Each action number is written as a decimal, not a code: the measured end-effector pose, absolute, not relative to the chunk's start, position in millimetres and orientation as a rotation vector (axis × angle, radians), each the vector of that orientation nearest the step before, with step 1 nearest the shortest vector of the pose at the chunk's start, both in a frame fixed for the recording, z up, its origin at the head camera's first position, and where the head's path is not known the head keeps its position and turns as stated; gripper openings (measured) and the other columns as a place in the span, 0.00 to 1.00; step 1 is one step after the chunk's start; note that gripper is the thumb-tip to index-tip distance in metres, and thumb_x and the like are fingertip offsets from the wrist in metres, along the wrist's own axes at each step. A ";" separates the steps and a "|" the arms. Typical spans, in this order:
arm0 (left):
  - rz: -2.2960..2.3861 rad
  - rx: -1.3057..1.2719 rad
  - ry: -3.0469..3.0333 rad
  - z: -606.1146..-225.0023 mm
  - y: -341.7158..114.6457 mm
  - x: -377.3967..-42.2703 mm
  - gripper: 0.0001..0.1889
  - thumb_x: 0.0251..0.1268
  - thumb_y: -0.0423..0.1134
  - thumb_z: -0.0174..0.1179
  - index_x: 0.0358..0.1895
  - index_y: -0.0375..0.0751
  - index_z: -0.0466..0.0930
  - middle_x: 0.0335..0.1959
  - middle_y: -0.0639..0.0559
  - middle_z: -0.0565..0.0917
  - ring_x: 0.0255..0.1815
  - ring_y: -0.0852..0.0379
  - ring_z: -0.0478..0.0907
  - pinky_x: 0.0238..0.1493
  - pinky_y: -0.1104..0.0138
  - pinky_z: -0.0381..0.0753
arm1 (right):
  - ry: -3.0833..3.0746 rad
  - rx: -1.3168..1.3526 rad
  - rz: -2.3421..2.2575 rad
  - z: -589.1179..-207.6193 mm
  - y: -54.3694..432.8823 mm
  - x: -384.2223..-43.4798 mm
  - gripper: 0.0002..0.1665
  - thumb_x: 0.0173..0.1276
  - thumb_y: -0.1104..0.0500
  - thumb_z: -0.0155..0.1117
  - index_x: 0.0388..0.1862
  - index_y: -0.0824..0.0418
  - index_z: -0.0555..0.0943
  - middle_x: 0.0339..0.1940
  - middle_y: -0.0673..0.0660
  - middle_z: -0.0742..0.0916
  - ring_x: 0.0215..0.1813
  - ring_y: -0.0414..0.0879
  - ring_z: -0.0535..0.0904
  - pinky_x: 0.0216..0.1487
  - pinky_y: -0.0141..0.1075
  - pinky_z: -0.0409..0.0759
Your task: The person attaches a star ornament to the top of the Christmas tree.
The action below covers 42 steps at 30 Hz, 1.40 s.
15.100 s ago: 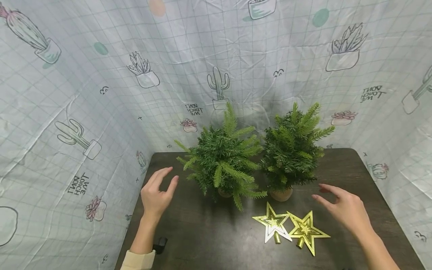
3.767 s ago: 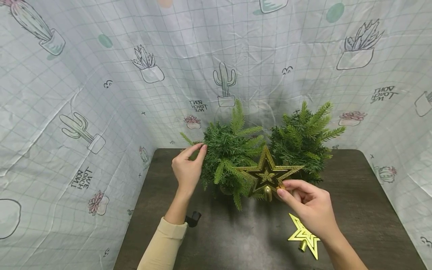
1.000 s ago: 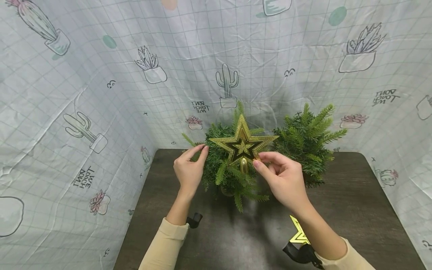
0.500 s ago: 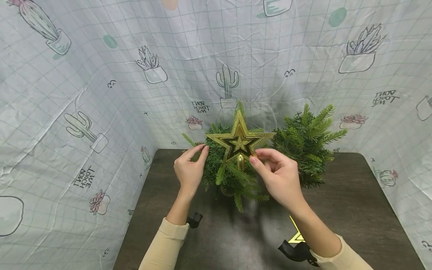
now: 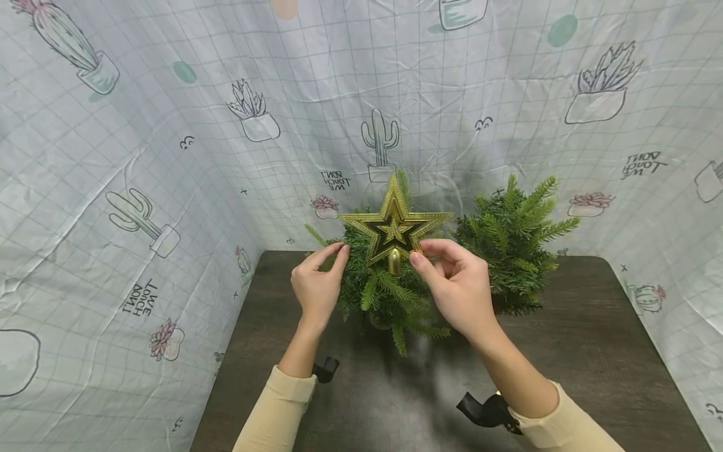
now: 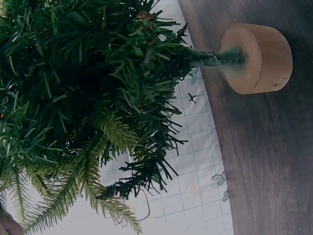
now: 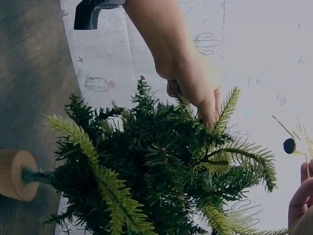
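My right hand (image 5: 457, 279) pinches the lower right point of a gold star tree topper (image 5: 393, 229). In the head view the star overlaps the top of the left small artificial Christmas tree (image 5: 390, 301). The right wrist view shows the star (image 7: 309, 142) nearly edge-on, apart from the branches, with its socket's dark open end toward the tree. At that tree's left side my left hand (image 5: 316, 279) has thumb and forefinger together, pinching a sprig. The tree stands upright on a round wooden base (image 6: 266, 58). Only a sliver of a second gold star (image 5: 498, 393) shows behind my right wrist.
Another small artificial tree (image 5: 511, 251) stands just right of the first. Both are on a dark wooden table (image 5: 587, 351), close to a cactus-print curtain (image 5: 418, 81). Black wrist mounts (image 5: 486, 411) sit below my sleeves.
The star, once flat on the table, is now held up; in the last second it has moved left and up toward the treetop. My left hand, earlier apart from the tree, stays at its side.
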<state>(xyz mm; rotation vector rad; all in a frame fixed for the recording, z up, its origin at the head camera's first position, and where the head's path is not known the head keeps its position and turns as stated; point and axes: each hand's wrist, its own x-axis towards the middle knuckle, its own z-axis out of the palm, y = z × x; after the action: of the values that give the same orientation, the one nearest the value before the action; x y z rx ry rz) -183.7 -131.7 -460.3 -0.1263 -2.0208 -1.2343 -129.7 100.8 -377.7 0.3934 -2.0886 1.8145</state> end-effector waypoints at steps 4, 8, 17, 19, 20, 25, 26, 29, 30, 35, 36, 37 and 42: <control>-1.236 -0.124 -2.020 -461.8 -132.0 -184.0 0.11 0.69 0.48 0.71 0.45 0.46 0.94 0.40 0.55 0.92 0.42 0.58 0.89 0.43 0.54 0.85 | -2.079 0.383 1.822 -376.5 99.4 -134.2 0.08 0.72 0.63 0.72 0.47 0.63 0.88 0.25 0.54 0.83 0.15 0.41 0.63 0.18 0.33 0.63; -1.235 -0.125 -2.019 -462.1 -132.1 -184.3 0.12 0.70 0.48 0.71 0.45 0.45 0.94 0.40 0.55 0.92 0.42 0.59 0.89 0.44 0.54 0.85 | -2.082 0.381 1.824 -375.8 97.9 -137.8 0.08 0.72 0.62 0.72 0.48 0.62 0.88 0.21 0.52 0.81 0.15 0.41 0.63 0.17 0.33 0.61; -1.232 -0.133 -2.019 -462.2 -132.2 -184.5 0.13 0.70 0.50 0.71 0.45 0.46 0.94 0.41 0.56 0.92 0.43 0.59 0.89 0.46 0.57 0.85 | -2.089 0.347 1.834 -372.7 95.4 -143.0 0.09 0.73 0.59 0.72 0.47 0.62 0.88 0.14 0.53 0.74 0.17 0.42 0.64 0.20 0.33 0.64; -1.226 -0.133 -2.022 -462.4 -132.2 -184.4 0.13 0.70 0.51 0.70 0.45 0.46 0.94 0.41 0.56 0.92 0.43 0.58 0.89 0.45 0.56 0.85 | -2.089 0.340 1.840 -372.0 95.2 -144.2 0.09 0.73 0.59 0.72 0.47 0.62 0.87 0.14 0.53 0.73 0.17 0.42 0.64 0.19 0.33 0.64; -1.224 -0.134 -2.024 -462.5 -132.2 -184.4 0.14 0.70 0.51 0.70 0.45 0.45 0.94 0.41 0.56 0.92 0.43 0.58 0.89 0.45 0.55 0.85 | -2.087 0.336 1.847 -371.6 94.9 -144.9 0.09 0.73 0.59 0.72 0.47 0.62 0.87 0.14 0.53 0.73 0.16 0.42 0.64 0.19 0.33 0.63; -1.220 -0.140 -2.031 -462.7 -132.4 -184.2 0.15 0.72 0.51 0.69 0.45 0.43 0.94 0.41 0.55 0.92 0.41 0.57 0.89 0.45 0.52 0.86 | -2.067 0.327 1.877 -370.7 93.7 -149.2 0.10 0.73 0.58 0.72 0.47 0.62 0.87 0.16 0.55 0.76 0.16 0.41 0.65 0.17 0.32 0.61; -1.220 -0.140 -2.030 -462.8 -132.5 -184.2 0.15 0.72 0.51 0.69 0.45 0.43 0.94 0.41 0.54 0.92 0.41 0.57 0.89 0.44 0.52 0.86 | -2.062 0.328 1.880 -370.8 93.3 -150.2 0.10 0.73 0.58 0.72 0.47 0.62 0.87 0.17 0.56 0.77 0.16 0.41 0.65 0.17 0.32 0.61; -1.209 -0.134 -2.031 -462.5 -132.3 -184.0 0.15 0.72 0.51 0.69 0.45 0.43 0.94 0.41 0.55 0.92 0.40 0.58 0.89 0.41 0.54 0.86 | -2.044 0.335 1.883 -371.1 92.5 -152.9 0.10 0.73 0.59 0.72 0.47 0.63 0.87 0.18 0.60 0.78 0.16 0.41 0.65 0.17 0.32 0.61; -1.205 -0.131 -2.033 -462.4 -132.2 -184.0 0.15 0.72 0.51 0.69 0.45 0.43 0.94 0.41 0.55 0.92 0.40 0.58 0.89 0.39 0.56 0.85 | -2.038 0.339 1.882 -371.4 92.3 -153.7 0.09 0.73 0.59 0.72 0.47 0.63 0.87 0.19 0.61 0.79 0.16 0.41 0.65 0.17 0.32 0.62; -1.194 -0.128 -2.035 -462.8 -132.1 -184.4 0.14 0.72 0.51 0.69 0.45 0.44 0.94 0.41 0.56 0.92 0.40 0.57 0.90 0.33 0.57 0.83 | -2.024 0.349 1.875 -370.1 90.3 -155.8 0.09 0.73 0.60 0.72 0.47 0.64 0.87 0.26 0.63 0.85 0.16 0.41 0.66 0.17 0.32 0.63; -1.196 -0.130 -2.035 -462.8 -132.2 -184.3 0.15 0.72 0.51 0.68 0.45 0.44 0.94 0.41 0.56 0.92 0.39 0.56 0.90 0.32 0.57 0.82 | -2.022 0.351 1.875 -369.5 89.9 -156.2 0.09 0.73 0.60 0.72 0.47 0.64 0.87 0.28 0.65 0.85 0.16 0.41 0.66 0.17 0.31 0.63; -1.195 -0.132 -2.031 -462.8 -132.2 -184.4 0.14 0.71 0.51 0.69 0.45 0.44 0.94 0.41 0.56 0.92 0.39 0.56 0.90 0.31 0.56 0.82 | -2.019 0.352 1.875 -368.8 89.4 -156.5 0.10 0.73 0.60 0.72 0.47 0.64 0.87 0.29 0.66 0.86 0.17 0.40 0.67 0.17 0.31 0.63; -1.199 -0.131 -2.024 -463.2 -132.5 -184.8 0.14 0.71 0.51 0.69 0.45 0.46 0.94 0.41 0.56 0.92 0.39 0.57 0.90 0.30 0.55 0.82 | -2.005 0.364 1.868 -366.0 87.1 -159.0 0.10 0.73 0.60 0.72 0.47 0.65 0.87 0.31 0.65 0.87 0.17 0.40 0.67 0.19 0.30 0.64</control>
<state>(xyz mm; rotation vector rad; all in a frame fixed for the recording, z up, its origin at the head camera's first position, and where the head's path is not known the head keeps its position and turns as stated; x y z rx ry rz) -184.8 -132.5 -463.2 -0.1312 -2.0243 -1.1992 -159.0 87.1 -366.0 0.3638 -2.0047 1.8676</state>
